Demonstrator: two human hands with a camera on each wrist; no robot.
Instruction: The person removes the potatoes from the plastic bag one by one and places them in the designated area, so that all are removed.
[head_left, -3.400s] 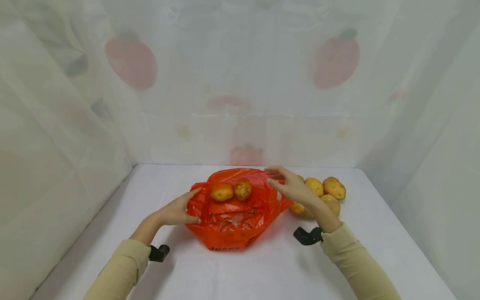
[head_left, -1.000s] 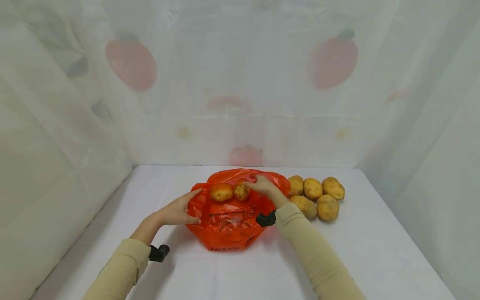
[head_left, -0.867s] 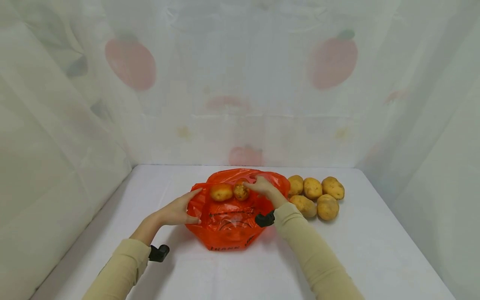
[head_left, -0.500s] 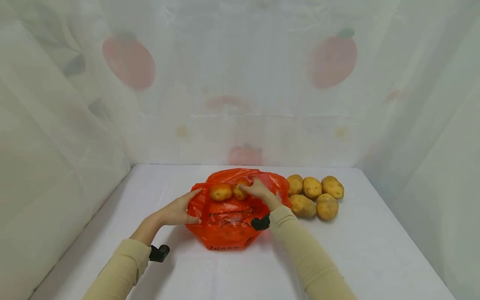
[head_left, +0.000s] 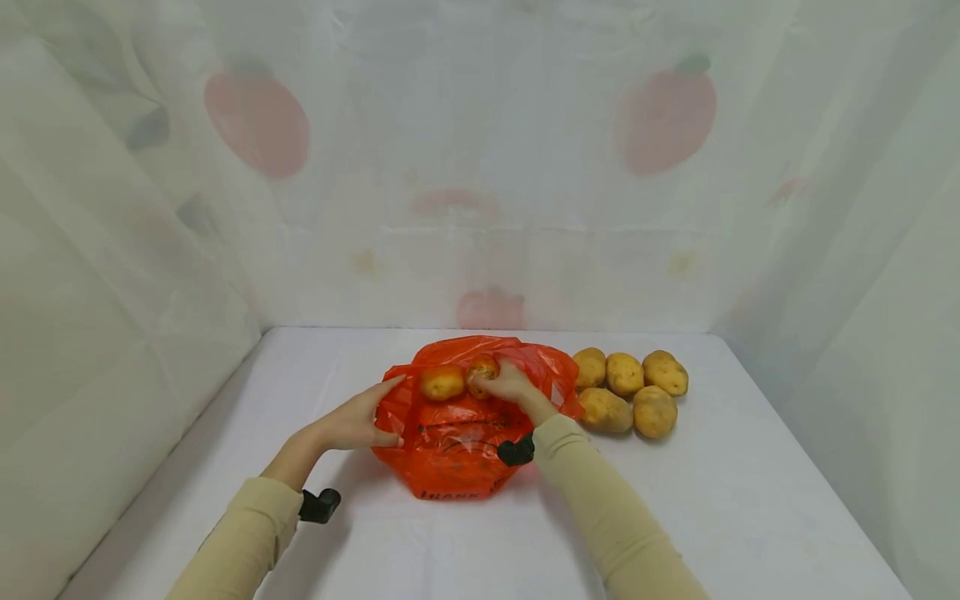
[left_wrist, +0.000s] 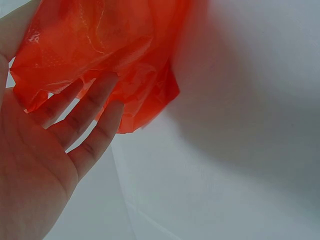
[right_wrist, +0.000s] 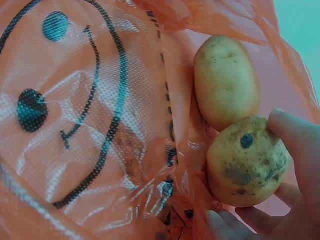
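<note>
A red plastic bag (head_left: 465, 475) with black print lies on the table, its mouth spread. Inside are two potatoes. My right hand (head_left: 517, 387) reaches into the bag; its thumb and fingers close round the spotted right-hand potato (right_wrist: 245, 165). Touching that one is a smoother potato (right_wrist: 227, 82), also seen in the head view as the left potato (head_left: 442, 382). At the bag's left rim my left hand (head_left: 351, 423) has fingers and thumb spread apart, touching the plastic. Its loosely extended fingers (left_wrist: 82, 117) rest against the bag in the left wrist view.
Several more potatoes (head_left: 655, 412) sit in a cluster just right of the bag. The white-covered table (head_left: 450, 550) is bounded by white curtains (head_left: 480, 250) at the back and sides. Each wrist carries a black mount (head_left: 320, 506).
My right hand has left the bag's right rim and moved left into the bag. In the last second its thumb and fingers have closed round the spotted potato. The left hand stays put.
</note>
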